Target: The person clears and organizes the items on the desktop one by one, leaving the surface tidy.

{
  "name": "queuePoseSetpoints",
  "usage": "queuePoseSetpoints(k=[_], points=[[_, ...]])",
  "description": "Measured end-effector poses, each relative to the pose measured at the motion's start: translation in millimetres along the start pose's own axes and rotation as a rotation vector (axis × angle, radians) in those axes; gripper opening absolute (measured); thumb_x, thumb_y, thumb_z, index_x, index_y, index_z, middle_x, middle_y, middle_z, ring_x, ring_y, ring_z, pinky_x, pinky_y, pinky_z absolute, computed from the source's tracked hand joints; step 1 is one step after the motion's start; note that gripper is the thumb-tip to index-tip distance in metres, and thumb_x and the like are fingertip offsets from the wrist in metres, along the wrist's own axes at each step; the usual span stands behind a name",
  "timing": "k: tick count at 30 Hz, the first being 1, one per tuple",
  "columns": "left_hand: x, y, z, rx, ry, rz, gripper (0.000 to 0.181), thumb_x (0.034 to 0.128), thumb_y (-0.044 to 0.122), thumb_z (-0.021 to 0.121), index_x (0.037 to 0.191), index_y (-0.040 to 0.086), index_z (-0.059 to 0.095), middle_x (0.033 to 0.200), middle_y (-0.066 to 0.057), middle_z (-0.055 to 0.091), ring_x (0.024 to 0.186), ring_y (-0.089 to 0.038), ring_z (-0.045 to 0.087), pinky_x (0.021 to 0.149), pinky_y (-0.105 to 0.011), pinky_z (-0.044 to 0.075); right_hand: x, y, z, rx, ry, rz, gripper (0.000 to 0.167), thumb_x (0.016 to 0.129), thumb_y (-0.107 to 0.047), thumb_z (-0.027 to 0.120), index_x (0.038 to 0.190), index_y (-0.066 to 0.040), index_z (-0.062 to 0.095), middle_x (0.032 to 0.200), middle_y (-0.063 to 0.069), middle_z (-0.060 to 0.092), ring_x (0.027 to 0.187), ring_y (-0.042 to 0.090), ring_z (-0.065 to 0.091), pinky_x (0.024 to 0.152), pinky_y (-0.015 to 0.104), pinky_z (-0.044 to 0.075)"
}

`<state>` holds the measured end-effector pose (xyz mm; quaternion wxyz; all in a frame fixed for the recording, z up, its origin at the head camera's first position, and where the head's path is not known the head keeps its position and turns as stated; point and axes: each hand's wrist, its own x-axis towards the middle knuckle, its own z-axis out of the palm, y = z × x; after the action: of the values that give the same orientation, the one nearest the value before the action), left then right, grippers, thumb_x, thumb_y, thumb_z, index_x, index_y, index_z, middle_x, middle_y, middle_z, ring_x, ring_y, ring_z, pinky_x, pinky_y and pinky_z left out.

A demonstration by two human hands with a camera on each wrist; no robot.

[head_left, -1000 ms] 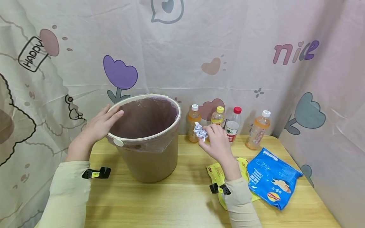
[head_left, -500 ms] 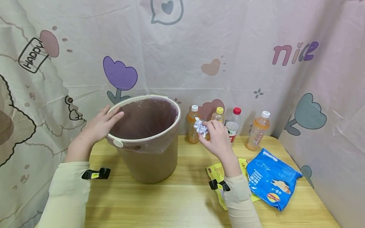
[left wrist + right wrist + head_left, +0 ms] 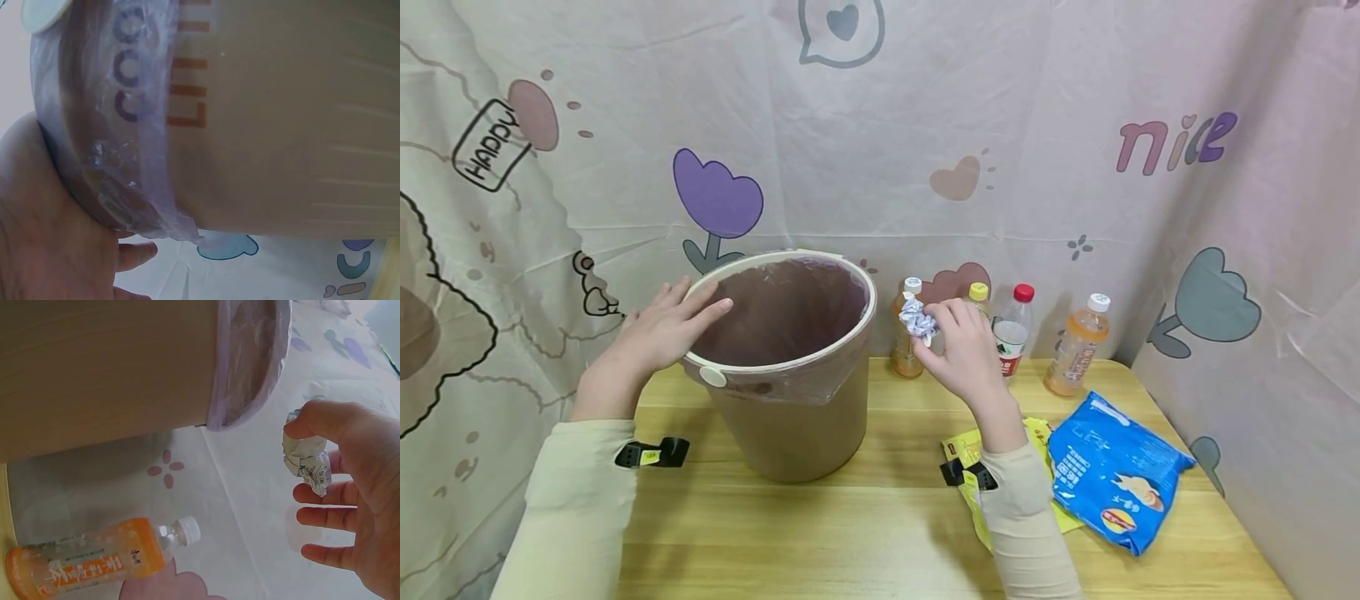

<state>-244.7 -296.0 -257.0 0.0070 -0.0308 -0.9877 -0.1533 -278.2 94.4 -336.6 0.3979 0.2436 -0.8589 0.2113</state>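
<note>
In the head view a brown trash bin lined with a clear bag stands on the table. My left hand rests on its near-left rim, thumb over the inside. In the left wrist view, the fingers of that hand lie fairly straight beside the bin's outer wall. My right hand pinches a crumpled paper ball between thumb and fingers. It is in the air, right of the bin and apart from it. The right wrist view shows the paper ball above rim level.
Behind the right hand stand an orange-labelled bottle, a partly hidden yellow-capped bottle and a red-capped bottle. Another orange-labelled bottle is further right. A blue chip bag overlaps a yellow wrapper. A printed curtain hangs behind.
My right hand has moved slightly left and up with the paper ball, toward the bin. The left hand has stayed on the rim.
</note>
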Motion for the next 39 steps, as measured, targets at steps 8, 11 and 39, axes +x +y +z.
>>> queuePoseSetpoints(k=[8, 11, 39], points=[[-1.3, 0.3, -1.4, 0.016, -0.019, -0.001, 0.083, 0.0937, 0.074, 0.017, 0.158, 0.022, 0.007, 0.162, -0.025, -0.005, 0.147, -0.051, -0.009, 0.104, -0.081, -0.003, 11.9, -10.2, -3.3, 0.008, 0.0, -0.004, 0.036, 0.081, -0.028, 0.07, 0.111, -0.009, 0.065, 0.105, 0.008, 0.062, 0.102, 0.029, 0.056, 0.085, 0.046, 0.047], [-1.5, -0.2, -1.2, 0.011, -0.021, 0.0, 0.083, 0.0938, 0.074, 0.016, 0.158, 0.022, 0.007, 0.162, -0.025, -0.006, 0.147, -0.051, -0.01, 0.104, -0.08, -0.003, 17.2, -15.0, -4.7, 0.02, -0.001, -0.013, 0.037, 0.081, -0.027, 0.07, 0.113, -0.009, 0.065, 0.107, 0.008, 0.063, 0.104, 0.029, 0.056, 0.087, 0.046, 0.046], [-2.0, 1.4, -0.5, -0.038, -0.011, 0.003, 0.082, 0.0939, 0.074, 0.016, 0.158, 0.022, 0.007, 0.162, -0.023, -0.01, 0.148, -0.048, -0.012, 0.106, -0.079, -0.005, 60.3, -56.3, 5.3, 0.056, -0.012, -0.144, 0.036, 0.084, -0.032, 0.069, 0.113, -0.01, 0.065, 0.107, 0.006, 0.063, 0.104, 0.027, 0.056, 0.084, 0.044, 0.048]])
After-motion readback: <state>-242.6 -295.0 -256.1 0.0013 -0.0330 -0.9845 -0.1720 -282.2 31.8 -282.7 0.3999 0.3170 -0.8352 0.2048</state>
